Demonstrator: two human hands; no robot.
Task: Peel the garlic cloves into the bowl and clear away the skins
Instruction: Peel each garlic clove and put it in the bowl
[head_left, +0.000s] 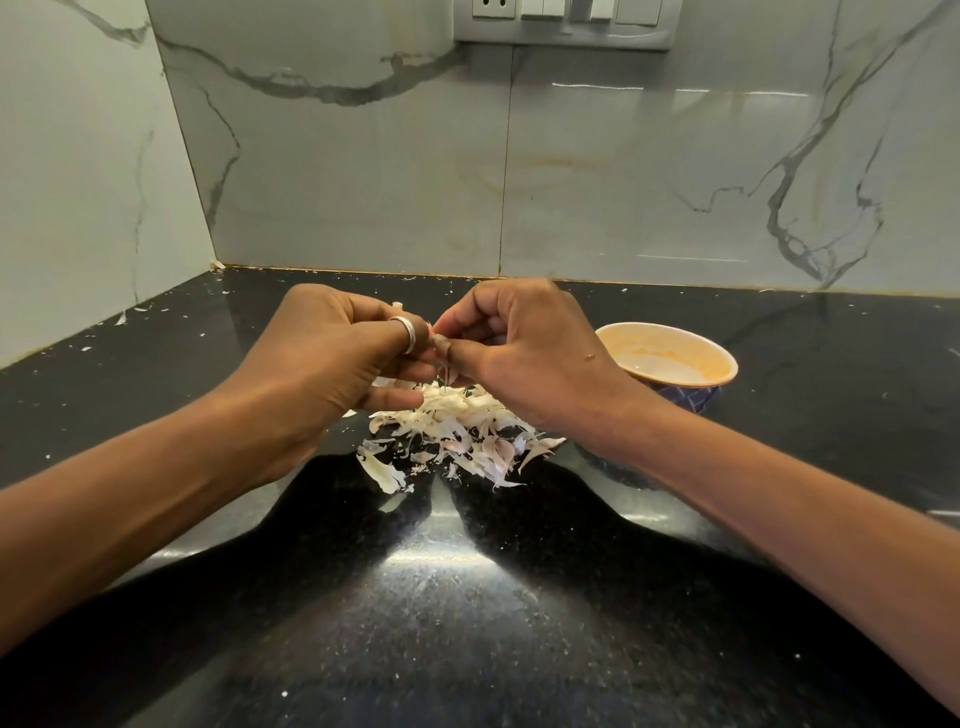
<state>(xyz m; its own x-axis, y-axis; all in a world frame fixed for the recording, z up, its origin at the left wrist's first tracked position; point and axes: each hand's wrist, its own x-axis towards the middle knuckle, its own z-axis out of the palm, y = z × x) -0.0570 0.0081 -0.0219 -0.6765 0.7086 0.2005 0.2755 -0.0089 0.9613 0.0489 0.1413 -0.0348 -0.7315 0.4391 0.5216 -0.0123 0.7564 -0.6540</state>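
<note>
My left hand (332, 358), with a silver ring on one finger, and my right hand (524, 353) meet above the counter and pinch a small garlic clove (441, 345) between their fingertips. A strip of skin hangs down from the clove. Directly below lies a heap of pale garlic skins (457, 431) on the black counter. An orange-lined bowl with a blue outside (675, 364) stands to the right, partly behind my right wrist; what lies in it is hidden from here.
The black speckled counter (467, 597) runs to a marble-patterned wall at the back and left. Small skin flakes are scattered along the back edge. A switch and socket plate (563, 23) sits high on the wall.
</note>
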